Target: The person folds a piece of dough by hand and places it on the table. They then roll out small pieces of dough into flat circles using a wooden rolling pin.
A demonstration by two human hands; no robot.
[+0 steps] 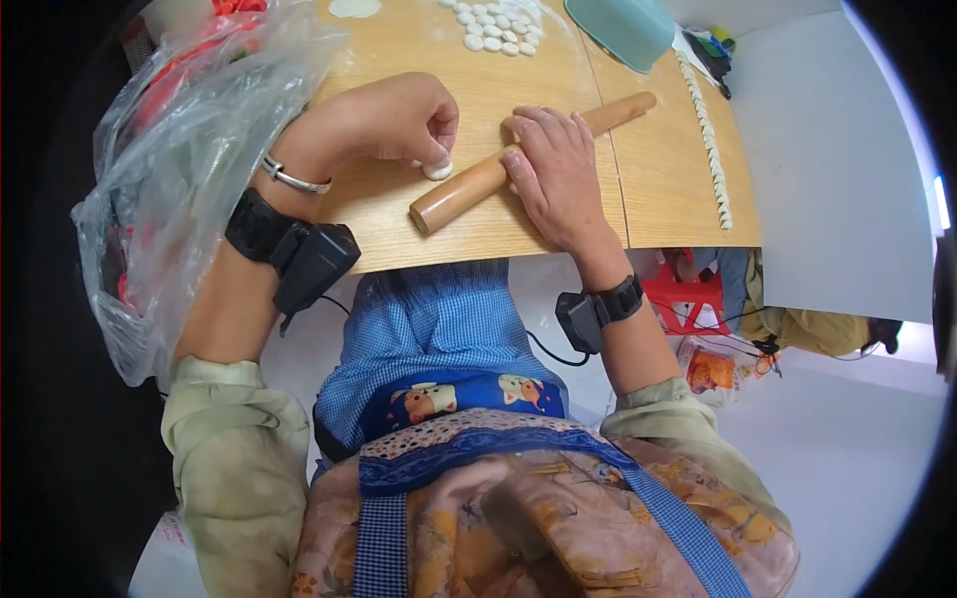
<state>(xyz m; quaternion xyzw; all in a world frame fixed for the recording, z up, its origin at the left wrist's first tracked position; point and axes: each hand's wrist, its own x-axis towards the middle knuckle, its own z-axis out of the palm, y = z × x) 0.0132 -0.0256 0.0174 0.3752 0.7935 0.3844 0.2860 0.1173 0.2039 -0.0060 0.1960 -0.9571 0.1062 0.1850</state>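
My left hand [404, 118] is closed, with the fingers curled and the thumb on a small white dough disc [437, 172] that rests on the wooden table [384, 239]. The fingers partly cover the disc. Across the table, slanting up to the right, lies a wooden rolling pin [461, 196]; its near end is just right of the disc. My right hand [554, 177] is wrapped over the middle of the pin, and flour shows on the fingers. Farther back sits a cluster of several flattened dough pieces [494, 28].
At the back edge lies a thin round wrapper [355, 8]. A teal plastic container [623, 32] stands at the back right. Small white dough shapes [706, 130] form a long row near the right edge. Clear plastic bags [179, 169] crowd my left arm. Below right is a red stool [688, 302].
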